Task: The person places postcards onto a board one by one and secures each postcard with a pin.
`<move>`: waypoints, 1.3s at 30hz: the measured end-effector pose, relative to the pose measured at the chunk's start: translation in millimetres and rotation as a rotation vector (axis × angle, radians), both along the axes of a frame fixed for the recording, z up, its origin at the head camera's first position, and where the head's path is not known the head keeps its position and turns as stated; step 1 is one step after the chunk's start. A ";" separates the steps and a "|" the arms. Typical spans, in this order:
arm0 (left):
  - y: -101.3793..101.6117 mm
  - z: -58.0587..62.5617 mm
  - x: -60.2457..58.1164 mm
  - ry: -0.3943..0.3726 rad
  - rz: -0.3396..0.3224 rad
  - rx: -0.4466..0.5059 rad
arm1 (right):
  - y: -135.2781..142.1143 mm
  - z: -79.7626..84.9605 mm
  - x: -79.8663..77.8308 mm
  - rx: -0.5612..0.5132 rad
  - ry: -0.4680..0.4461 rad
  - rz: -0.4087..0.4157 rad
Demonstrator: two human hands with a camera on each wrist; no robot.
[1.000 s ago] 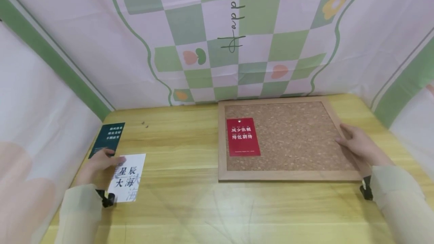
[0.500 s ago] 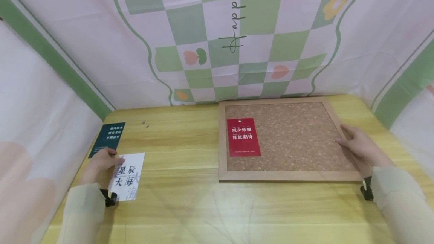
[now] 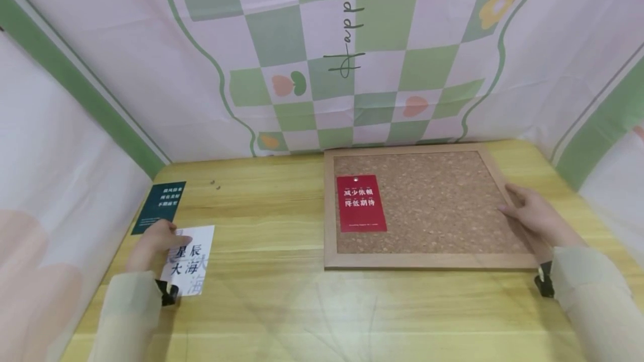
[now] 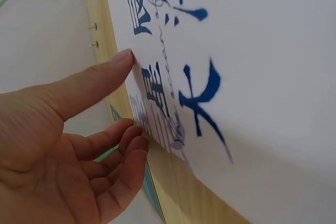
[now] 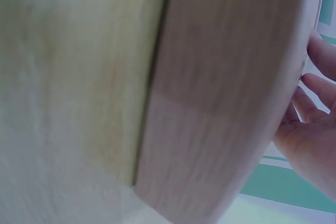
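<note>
The white card (image 3: 190, 260) with dark characters lies at the near left of the table (image 3: 271, 295), and my left hand (image 3: 153, 243) pinches its left edge, thumb on top and curled fingers (image 4: 123, 148) under the edge, as the wrist view shows. Just behind it, touching or nearly so, lies a dark green card (image 3: 160, 207), and two small pins (image 3: 215, 184) sit farther back on the wood. Well apart to the right lies the cork board (image 3: 427, 205) in its wooden frame, with a red card (image 3: 360, 203) pinned at its left side. My right hand (image 3: 533, 218) rests on the board's right frame edge, fingers relaxed and loosely bent against it. Checked cloth (image 3: 322, 55) hangs behind the table.
</note>
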State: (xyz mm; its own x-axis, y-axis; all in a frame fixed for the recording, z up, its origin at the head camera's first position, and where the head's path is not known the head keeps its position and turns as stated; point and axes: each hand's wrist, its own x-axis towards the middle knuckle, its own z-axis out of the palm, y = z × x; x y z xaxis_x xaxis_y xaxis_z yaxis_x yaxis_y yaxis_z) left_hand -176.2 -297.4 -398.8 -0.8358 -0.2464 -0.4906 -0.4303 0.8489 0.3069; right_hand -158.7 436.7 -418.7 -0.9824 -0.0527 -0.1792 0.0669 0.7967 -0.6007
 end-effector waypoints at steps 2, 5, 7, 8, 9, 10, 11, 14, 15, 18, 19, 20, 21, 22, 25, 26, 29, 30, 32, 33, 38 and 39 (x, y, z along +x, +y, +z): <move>2.6 0.7 -0.4 -0.003 0.015 0.004 | 0.5 -0.9 0.1 -0.005 0.004 -0.001; 5.2 1.2 -0.4 -0.003 0.029 0.008 | 0.2 -1.3 0.4 -0.007 0.008 -0.004; 5.9 2.4 -0.1 -0.001 0.025 -0.002 | 0.2 -1.2 0.5 -0.010 0.005 -0.006; 6.0 2.9 0.3 -0.003 0.024 -0.009 | 0.1 -1.1 0.6 -0.010 0.004 -0.007; 6.3 3.9 0.5 -0.003 0.031 -0.017 | -0.1 -1.0 0.8 -0.011 0.001 -0.009; 6.1 4.4 1.0 -0.004 0.034 -0.025 | -0.3 -0.5 0.7 -0.007 -0.001 -0.010; 6.1 5.4 1.6 -0.007 0.036 -0.033 | -0.5 0.1 0.8 -0.010 -0.007 -0.010; 6.3 7.5 3.7 -0.010 0.051 -0.028 | -0.7 1.2 0.7 -0.003 -0.009 -0.010; 6.6 7.8 4.1 -0.007 0.061 -0.022 | -0.7 1.6 0.7 -0.002 -0.011 -0.010; 8.3 8.2 5.8 0.000 0.090 0.000 | -0.2 2.5 0.6 0.004 -0.016 -0.012; 8.6 8.1 6.1 0.005 0.088 -0.006 | -0.1 2.6 0.6 -0.002 -0.024 -0.013; 9.1 8.2 6.5 0.007 0.090 -0.007 | 0.2 2.4 0.5 -0.004 -0.029 -0.015; 9.1 7.7 6.8 0.007 0.088 -0.010 | 0.1 2.1 0.6 -0.008 -0.034 -0.018; 9.3 7.8 7.2 0.007 0.081 -0.015 | 0.2 1.7 0.6 -0.014 -0.040 -0.020; 8.5 7.9 7.1 0.010 0.050 -0.022 | 0.2 0.1 1.2 -0.038 -0.047 -0.025; 8.4 7.8 6.6 0.009 0.045 -0.017 | 0.3 -0.3 1.4 -0.044 -0.045 -0.026; 6.8 6.4 4.4 0.002 0.046 0.007 | 0.0 -1.0 2.1 -0.059 -0.043 -0.028; 6.1 5.4 3.7 0.000 0.048 0.012 | -0.1 -1.0 2.2 -0.059 -0.044 -0.029; 4.7 3.6 2.4 -0.011 0.059 0.024 | -0.2 -1.0 2.3 -0.059 -0.048 -0.029; 3.7 2.6 1.9 -0.014 0.066 0.032 | -0.2 -0.9 2.2 -0.060 -0.051 -0.028; -0.2 0.8 0.7 0.004 0.040 0.065 | -0.4 -0.1 2.3 -0.047 -0.055 -0.025; -0.8 0.6 0.5 0.017 0.034 0.077 | -0.4 0.1 2.4 -0.049 -0.056 -0.026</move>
State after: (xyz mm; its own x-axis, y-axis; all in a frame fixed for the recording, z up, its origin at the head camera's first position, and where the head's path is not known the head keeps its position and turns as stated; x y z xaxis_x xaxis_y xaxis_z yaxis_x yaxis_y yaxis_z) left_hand -175.7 -298.2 -398.3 -0.8361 -0.2367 -0.4950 -0.4524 0.8079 0.3778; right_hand -156.2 436.4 -418.5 -0.9720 -0.0370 -0.2322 0.1223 0.7637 -0.6338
